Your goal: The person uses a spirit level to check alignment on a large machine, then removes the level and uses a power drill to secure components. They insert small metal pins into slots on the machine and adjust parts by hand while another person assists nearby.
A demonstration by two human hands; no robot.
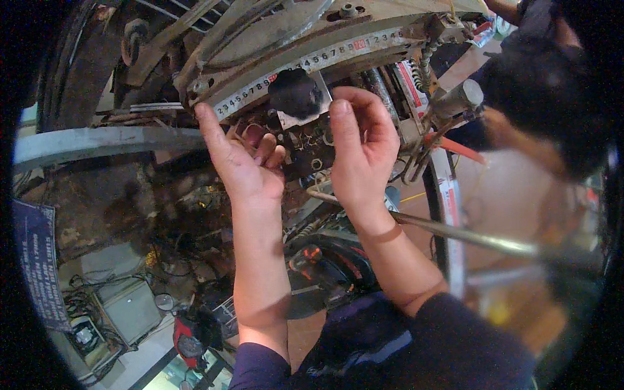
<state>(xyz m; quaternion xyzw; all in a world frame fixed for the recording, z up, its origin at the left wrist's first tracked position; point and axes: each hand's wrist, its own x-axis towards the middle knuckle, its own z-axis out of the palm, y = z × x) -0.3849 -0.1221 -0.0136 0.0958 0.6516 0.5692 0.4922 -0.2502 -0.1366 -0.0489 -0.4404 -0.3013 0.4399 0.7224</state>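
Both bare forearms come up from the lower edge out of short dark sleeves. The left forearm (pixel 260 253) rises nearly upright to a straight wrist (pixel 257 203); the left hand (pixel 250 170) is turned palm up, its thumb (pixel 215 135) stretched long up and leftward, its fingers (pixel 273 156) bent and partly hidden. The right forearm (pixel 403 260) slants up and leftward, and the right hand (pixel 364 149) holds a pinch grip, forefinger (pixel 372 102) arched over toward the tip of the upright thumb (pixel 346 133).
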